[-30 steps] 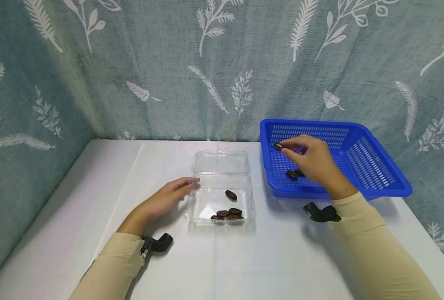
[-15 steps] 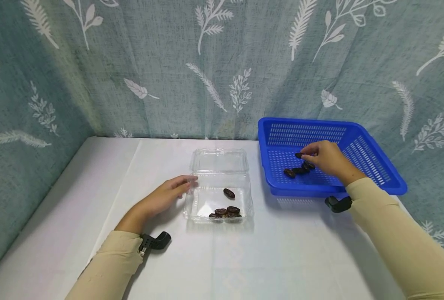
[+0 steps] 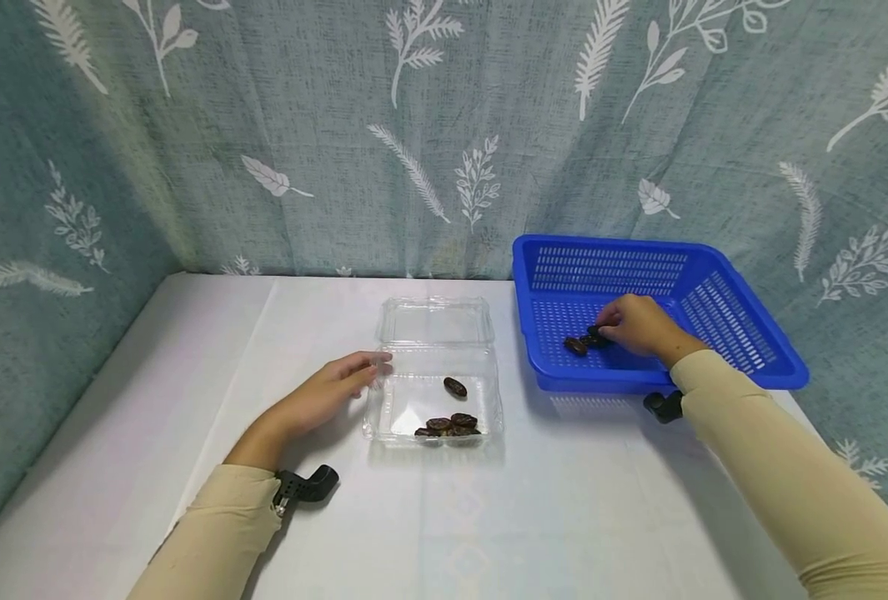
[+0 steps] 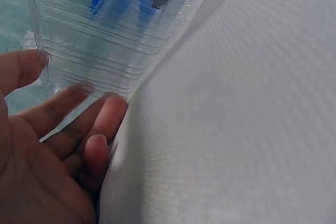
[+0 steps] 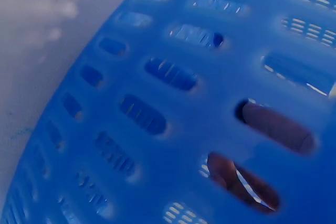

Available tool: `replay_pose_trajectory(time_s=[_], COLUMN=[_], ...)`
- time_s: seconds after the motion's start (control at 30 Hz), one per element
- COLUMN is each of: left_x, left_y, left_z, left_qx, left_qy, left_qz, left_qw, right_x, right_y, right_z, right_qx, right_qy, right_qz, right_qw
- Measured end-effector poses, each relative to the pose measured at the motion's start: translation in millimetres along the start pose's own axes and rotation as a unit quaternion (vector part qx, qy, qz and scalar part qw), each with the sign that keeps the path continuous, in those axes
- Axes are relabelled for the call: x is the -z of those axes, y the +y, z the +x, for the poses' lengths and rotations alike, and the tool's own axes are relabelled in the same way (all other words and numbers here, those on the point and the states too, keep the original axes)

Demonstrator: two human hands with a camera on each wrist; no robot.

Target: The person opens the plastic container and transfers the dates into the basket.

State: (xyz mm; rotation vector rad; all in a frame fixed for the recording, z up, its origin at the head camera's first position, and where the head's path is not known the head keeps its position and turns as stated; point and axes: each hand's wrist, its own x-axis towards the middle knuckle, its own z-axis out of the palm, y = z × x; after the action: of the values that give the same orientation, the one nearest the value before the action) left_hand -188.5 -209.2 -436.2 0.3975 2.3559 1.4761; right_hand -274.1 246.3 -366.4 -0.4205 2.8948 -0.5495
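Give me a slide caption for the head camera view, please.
Left hand touching an open clear container of dates, right hand at more dates in a blue basket.

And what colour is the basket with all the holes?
The basket is bright blue; the head view shows best.

Leaf-print cloth (image 3: 301, 92) behind white table (image 3: 564, 508)

Clear rect. plastic box (image 3: 444, 362): glossy, ridged; blue rect. plastic basket (image 3: 586, 380): smooth, semi-gloss; white tbl. cloth (image 3: 564, 517): matt, fine-textured.
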Motion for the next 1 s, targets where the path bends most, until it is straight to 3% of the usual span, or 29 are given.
replay_pose_trajectory(time_s=[0.27,0.4,0.57,0.73,0.87,1.0], left_x=[0.6,0.4,0.4,-0.6,-1.1,-1.5], left_y=[-0.5,-3.3,-0.9,-1.0,-1.4,-0.6], left_z=[-2.4,-1.2,-1.2,-2.1,-1.6,-1.6], left_qx=[-0.01,-0.001,0.003,0.0,0.003,0.004], left_qy=[-0.001,-0.001,0.003,-0.002,0.001,0.002], left_qz=[-0.001,-0.001,0.001,-0.003,-0.002,0.0], left_qw=[1.0,1.0,1.0,1.0,1.0,1.0], right_x=[-1,2,6,-6,-17,-29], right_y=[-3,-11,-47,-92,-119,-141], right_z=[1.8,0.9,-7.6,-19.8,-28.9,-34.4], right_qx=[0.007,0.031,0.087,0.162,0.214,0.248], right_qy=[0.011,0.049,0.108,0.146,0.142,0.104], right_qz=[-0.025,-0.015,0.032,0.068,0.096,0.128], right_qw=[0.9996,0.9982,0.9898,0.9735,0.9616,0.9545])
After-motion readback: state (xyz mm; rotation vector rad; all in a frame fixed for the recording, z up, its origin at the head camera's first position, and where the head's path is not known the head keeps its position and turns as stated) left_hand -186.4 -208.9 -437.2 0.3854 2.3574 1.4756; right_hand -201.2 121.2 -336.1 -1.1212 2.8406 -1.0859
